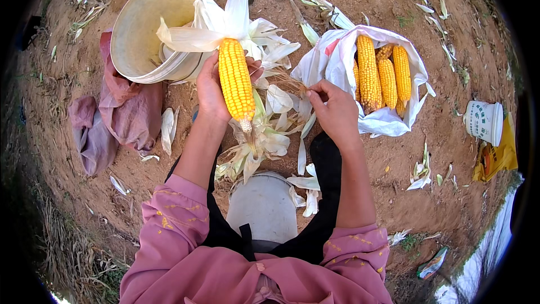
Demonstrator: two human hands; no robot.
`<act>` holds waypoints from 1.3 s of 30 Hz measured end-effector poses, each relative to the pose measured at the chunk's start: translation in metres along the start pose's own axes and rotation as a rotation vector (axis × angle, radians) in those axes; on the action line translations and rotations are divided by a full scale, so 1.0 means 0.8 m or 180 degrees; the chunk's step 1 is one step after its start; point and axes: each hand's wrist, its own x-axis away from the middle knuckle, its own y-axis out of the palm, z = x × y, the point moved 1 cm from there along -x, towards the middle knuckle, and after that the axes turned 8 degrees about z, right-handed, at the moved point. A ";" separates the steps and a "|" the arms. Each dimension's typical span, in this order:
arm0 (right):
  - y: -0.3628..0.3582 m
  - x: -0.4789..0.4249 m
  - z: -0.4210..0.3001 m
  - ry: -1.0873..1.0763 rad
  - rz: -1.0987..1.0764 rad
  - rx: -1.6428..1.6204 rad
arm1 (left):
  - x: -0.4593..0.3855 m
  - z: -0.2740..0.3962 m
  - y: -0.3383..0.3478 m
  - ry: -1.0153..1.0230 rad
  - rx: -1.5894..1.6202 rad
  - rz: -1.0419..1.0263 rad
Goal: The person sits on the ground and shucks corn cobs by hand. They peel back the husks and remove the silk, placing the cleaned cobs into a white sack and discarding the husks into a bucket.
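My left hand (215, 88) is closed around a yellow ear of corn (236, 80), its tip pointing toward me. Pale husks (228, 17) are peeled back and flare out from the far end of the ear. To the right, my right hand (335, 112) pinches a tuft of brownish corn silk (291, 81) between thumb and fingers. Just beyond that hand, a white woven sack (325, 61) lies with its mouth spread, showing several husked corn ears (368, 74) inside. Loose husks (272, 135) are piled on the ground below the held ear.
A tipped whitish bucket (156, 21) lies at upper left, beside reddish sacks (133, 114). Between my legs stands an upturned grey bucket (261, 207). At far right are a white printed tub (483, 122) and a yellow bag (500, 158). Husk scraps (419, 173) dot the bare soil.
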 end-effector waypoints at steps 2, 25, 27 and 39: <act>-0.002 -0.001 0.002 -0.0007 0.0117 0.0121 | -0.003 0.003 -0.006 -0.0059 -0.0081 -0.0174; 0.025 0.014 -0.026 0.0555 -0.1939 -0.1608 | -0.004 -0.002 -0.005 0.0185 -0.0200 0.0130; 0.036 0.019 -0.030 0.0379 -0.1859 -0.1657 | -0.002 -0.004 -0.003 0.0187 -0.0253 0.0137; 0.039 0.022 -0.027 0.0216 -0.1795 -0.1934 | -0.001 -0.007 0.002 0.0232 -0.0366 0.0014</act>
